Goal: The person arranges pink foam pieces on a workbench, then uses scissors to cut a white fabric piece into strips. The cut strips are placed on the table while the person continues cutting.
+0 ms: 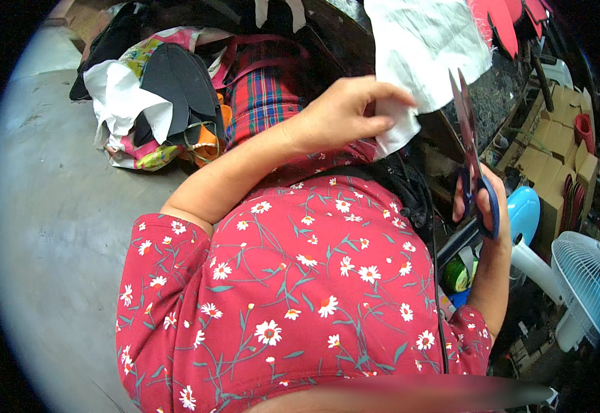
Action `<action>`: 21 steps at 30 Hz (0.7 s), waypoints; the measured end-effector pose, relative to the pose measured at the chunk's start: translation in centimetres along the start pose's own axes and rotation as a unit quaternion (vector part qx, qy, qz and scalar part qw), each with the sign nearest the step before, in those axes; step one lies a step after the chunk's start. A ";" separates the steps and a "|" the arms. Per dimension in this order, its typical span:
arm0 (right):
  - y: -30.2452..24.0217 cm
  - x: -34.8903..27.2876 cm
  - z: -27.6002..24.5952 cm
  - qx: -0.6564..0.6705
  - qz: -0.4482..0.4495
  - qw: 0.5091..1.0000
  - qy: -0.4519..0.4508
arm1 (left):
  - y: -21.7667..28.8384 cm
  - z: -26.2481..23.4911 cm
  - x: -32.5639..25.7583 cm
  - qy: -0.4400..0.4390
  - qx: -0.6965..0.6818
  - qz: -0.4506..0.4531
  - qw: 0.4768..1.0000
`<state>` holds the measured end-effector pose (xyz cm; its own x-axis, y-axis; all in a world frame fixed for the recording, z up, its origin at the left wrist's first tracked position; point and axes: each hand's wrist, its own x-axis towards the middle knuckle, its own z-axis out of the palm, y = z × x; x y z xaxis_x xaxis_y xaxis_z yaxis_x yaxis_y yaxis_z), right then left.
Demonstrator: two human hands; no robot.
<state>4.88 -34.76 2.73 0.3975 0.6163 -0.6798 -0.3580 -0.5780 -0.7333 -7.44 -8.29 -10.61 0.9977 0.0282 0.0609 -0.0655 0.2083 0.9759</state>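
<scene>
My left hand (352, 113) is closed on the near edge of a white cloth (427, 48), thumb and fingers pinching it. The cloth spreads away over a dark surface, and a corner hangs below my fingers. To the right, my right hand (487, 196) grips a pair of scissors (471, 138) with blue handles, its fingers through the loops. The blades point away from me and are slightly apart. Their tips are beside the cloth's right edge, and I cannot tell whether they touch it.
A colourful bag (131, 151) with black cut pieces (176, 86) and a white scrap (124, 93) sits on the grey floor (59, 227) at left. Red pieces (500, 24) lie at the far right. Cardboard boxes (555, 138) and a blue-and-white fan (579, 275) stand at right.
</scene>
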 end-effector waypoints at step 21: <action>0.1 -5.2 4.0 0.013 0.072 0.996 0.049 | 4.0 3.7 2.5 0.097 0.041 0.101 0.989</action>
<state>-0.61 -35.86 6.17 0.4201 0.4725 -0.7748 -0.4379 -0.6423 -0.6291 -5.12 -10.98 -5.81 0.9420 0.2504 0.2233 -0.2545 0.0997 0.9619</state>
